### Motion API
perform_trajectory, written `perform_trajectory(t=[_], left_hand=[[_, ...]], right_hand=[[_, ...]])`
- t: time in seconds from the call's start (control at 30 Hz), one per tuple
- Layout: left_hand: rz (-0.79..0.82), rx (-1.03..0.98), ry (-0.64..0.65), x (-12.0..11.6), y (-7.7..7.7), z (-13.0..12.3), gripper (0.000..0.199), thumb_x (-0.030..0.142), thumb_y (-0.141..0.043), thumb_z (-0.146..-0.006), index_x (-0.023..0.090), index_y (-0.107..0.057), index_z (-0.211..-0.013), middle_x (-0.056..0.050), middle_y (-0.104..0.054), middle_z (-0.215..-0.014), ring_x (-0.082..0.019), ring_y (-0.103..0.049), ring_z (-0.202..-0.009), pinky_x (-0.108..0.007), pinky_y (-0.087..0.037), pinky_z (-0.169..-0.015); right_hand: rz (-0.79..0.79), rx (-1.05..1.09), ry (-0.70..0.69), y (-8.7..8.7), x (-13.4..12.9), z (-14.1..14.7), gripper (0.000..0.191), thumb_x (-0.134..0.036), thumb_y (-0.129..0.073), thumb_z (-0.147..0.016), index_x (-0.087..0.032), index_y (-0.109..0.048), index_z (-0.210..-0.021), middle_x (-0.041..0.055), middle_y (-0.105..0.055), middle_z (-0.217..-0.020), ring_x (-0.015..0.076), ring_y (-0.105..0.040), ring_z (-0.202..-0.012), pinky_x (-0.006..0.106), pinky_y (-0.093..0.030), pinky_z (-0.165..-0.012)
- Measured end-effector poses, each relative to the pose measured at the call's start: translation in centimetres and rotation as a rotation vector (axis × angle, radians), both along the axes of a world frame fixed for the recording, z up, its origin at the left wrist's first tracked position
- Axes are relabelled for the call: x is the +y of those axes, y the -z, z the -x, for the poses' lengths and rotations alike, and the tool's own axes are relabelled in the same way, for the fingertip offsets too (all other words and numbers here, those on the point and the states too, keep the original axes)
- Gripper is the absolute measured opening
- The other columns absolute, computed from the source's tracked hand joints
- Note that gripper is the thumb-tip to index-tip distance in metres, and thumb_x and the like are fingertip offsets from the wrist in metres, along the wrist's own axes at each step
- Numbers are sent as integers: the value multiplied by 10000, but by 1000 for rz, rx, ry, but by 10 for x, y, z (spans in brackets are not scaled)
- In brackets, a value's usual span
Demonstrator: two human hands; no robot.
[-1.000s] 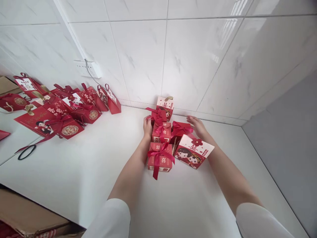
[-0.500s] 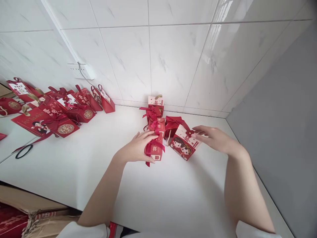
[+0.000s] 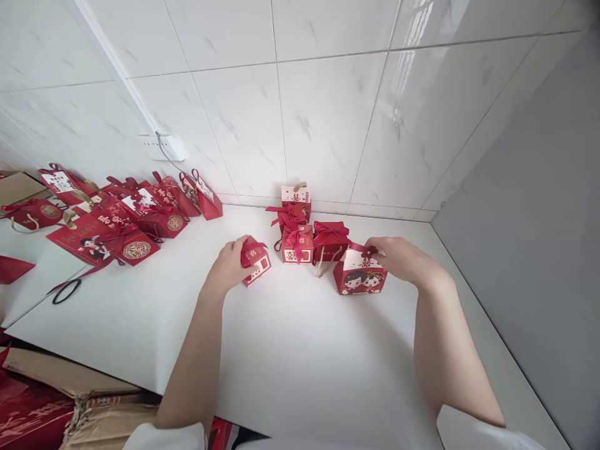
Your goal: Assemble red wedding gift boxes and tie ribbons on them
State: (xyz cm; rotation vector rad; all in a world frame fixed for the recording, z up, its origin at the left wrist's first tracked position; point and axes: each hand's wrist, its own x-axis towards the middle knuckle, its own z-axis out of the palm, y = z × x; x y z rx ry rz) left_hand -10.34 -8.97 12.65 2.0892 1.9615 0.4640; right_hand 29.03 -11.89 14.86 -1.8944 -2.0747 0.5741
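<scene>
My left hand (image 3: 229, 265) is closed around a small red gift box (image 3: 257, 267) with a ribbon bow, left of the other boxes and tilted a little. My right hand (image 3: 392, 255) pinches the top of a red and white gift box (image 3: 360, 280) with two cartoon faces, where a dark red flower and ribbon sit. Between my hands stand a red box with a bow (image 3: 297, 245) and a dark red box with rope handles (image 3: 330, 240). Behind them are a box with a large bow (image 3: 289, 215) and a white-topped box (image 3: 297, 195) against the wall.
Several red gift boxes (image 3: 135, 249) crowd the left of the white table (image 3: 323, 369). A black ring-shaped handle (image 3: 66, 292) lies in front of them. A socket (image 3: 162, 147) with a cable is on the tiled wall. Cardboard (image 3: 103, 425) lies below the table's left edge; a grey panel (image 3: 525, 237) borders the right.
My left hand has carried the small red box leftward, away from the group. The cartoon-face box has turned from slanted to nearly straight and moved slightly right under my right hand.
</scene>
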Motion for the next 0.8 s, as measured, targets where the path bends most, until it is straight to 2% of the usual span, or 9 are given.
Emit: perform_trajectory(t=[0.1,0.2,0.3,0.4,0.53,0.6,0.7,0.8], left_hand=[[-128,-133,7,15,12,-5,938,485,-676,-740,263,-194,-1514,-144,-385,-1468,-336,-376,-1356,-469,-376,-1067],[-196,-171,-34,13,24,-12,970,581,-672,-727,259,-208,-1515,-138,-396,-1483,-361,-359,-1361,-506,-331,-1088],[-192,-360,-112,6,35,-15,800,598,-568,-812,272,-282,-1484,-115,-512,-1392,-307,-516,-1227,-459,-407,-1018],[-72,-608,-121,4,44,-18,606,595,-492,-861,250,-471,-1359,-97,-604,-1287,-265,-603,-1097,-387,-486,-902],[98,-729,-61,5,46,-19,499,584,-508,-853,257,-601,-1218,-55,-677,-1181,-275,-627,-1060,-384,-492,-894],[159,-758,-12,5,43,-17,490,570,-527,-845,261,-616,-1215,-43,-675,-1202,-280,-607,-1121,-390,-468,-957],[320,-801,110,1,34,-14,457,552,-550,-836,279,-654,-1188,-30,-668,-1231,-282,-577,-1191,-393,-435,-1027],[452,-816,206,-4,27,-16,436,561,-575,-815,290,-696,-1134,-28,-690,-1187,-305,-588,-1177,-433,-439,-1036]], right_hand=[[-2,-67,108,1,2,-5,242,-176,-459,-770,-282,-643,-886,47,-699,-859,210,-613,-672,282,-364,-501],[-70,-159,284,3,5,-13,302,-145,-473,-749,-255,-632,-980,94,-696,-883,248,-624,-709,311,-385,-527],[-103,-200,447,6,10,-20,344,-190,-472,-793,-218,-601,-1111,157,-682,-943,311,-638,-797,355,-419,-567],[-55,-199,553,12,17,-21,341,-302,-452,-859,-179,-573,-1153,197,-663,-954,360,-636,-871,405,-452,-618],[-15,-55,529,28,31,-11,402,-370,-472,-873,-138,-533,-1196,224,-647,-967,360,-637,-884,403,-476,-627],[-112,62,492,39,39,-6,426,-386,-495,-869,-150,-520,-1223,215,-652,-980,352,-631,-911,402,-489,-656],[-301,201,494,58,52,-3,437,-375,-496,-875,-164,-498,-1257,188,-662,-1021,334,-613,-1007,419,-501,-779],[-411,270,480,72,59,-6,517,-380,-499,-881,-156,-419,-1340,197,-594,-1213,322,-567,-1133,463,-479,-904]])
